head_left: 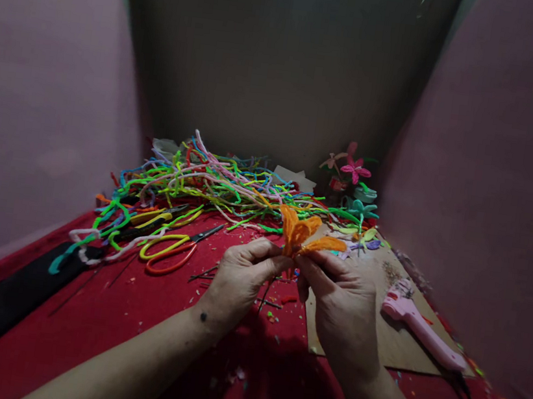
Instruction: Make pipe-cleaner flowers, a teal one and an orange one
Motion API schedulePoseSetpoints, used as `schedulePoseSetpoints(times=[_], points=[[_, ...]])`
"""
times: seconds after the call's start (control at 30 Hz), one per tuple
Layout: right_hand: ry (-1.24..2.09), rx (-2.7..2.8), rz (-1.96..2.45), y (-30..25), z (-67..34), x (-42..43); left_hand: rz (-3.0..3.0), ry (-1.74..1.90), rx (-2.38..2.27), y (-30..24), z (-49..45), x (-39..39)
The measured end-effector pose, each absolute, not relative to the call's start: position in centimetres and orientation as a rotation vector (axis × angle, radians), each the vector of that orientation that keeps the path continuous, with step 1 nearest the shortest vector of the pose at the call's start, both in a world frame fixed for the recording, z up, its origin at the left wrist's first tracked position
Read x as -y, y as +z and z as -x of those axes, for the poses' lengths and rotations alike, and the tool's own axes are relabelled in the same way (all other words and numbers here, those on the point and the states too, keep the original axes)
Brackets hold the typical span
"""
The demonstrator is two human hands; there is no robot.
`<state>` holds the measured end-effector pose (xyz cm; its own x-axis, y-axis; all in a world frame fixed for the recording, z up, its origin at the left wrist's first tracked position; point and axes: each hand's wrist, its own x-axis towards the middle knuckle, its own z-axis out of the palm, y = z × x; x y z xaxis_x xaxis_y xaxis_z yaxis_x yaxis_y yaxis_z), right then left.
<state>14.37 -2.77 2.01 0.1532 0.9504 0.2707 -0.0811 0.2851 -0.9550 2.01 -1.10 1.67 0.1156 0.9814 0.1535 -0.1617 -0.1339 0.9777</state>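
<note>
We saw left hand (241, 275) and right hand (340, 294) both pinched onto base of orange pipe-cleaner flower (302, 230), held just above red worktop (132, 326), in front of loose pipe-cleaner pile (200, 184).

Risks, as we judged:
- Petals could splay or slip if pinch loosened.
- Wire ends could prick fingertips.
- Over-twisting could break stem.
- Glue gun (419, 331) lay near right hand on cardboard (393, 353); burn possible if nozzle was hot.
- Scissors (176, 250) lay near left hand.
</note>
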Motion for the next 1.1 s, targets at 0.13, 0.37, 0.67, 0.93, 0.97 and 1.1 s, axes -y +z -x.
schedulePoseSetpoints(times=[0.13, 0.37, 0.67, 0.93, 0.97, 1.1], points=[[1.006, 1.091, 0.942, 1.5, -14.4, 2.5, -1.252, 1.274, -0.924, 1.7, -1.9, 1.1], [1.129, 0.955, 0.872, 0.8, -14.4, 1.8, -1.324, 1.237, -0.963, 1.6, -1.9, 1.2], [1.299, 1.028, 0.799, 0.7, -14.8, 1.1, -1.354, 1.184, -0.910, 1.7, -1.6, 1.1], [1.594, 1.002, 0.700, 1.3, -15.6, 0.8, -1.319, 1.022, -0.748, 1.4, -1.2, 0.5], [1.616, 0.975, 0.679, 1.2, -15.5, 0.8, -1.302, 0.993, -0.732, 1.2, -1.1, 0.4], [1.655, 0.916, 0.660, 0.9, -15.2, 0.7, -1.240, 0.909, -0.710, 0.5, -0.8, -0.1]])
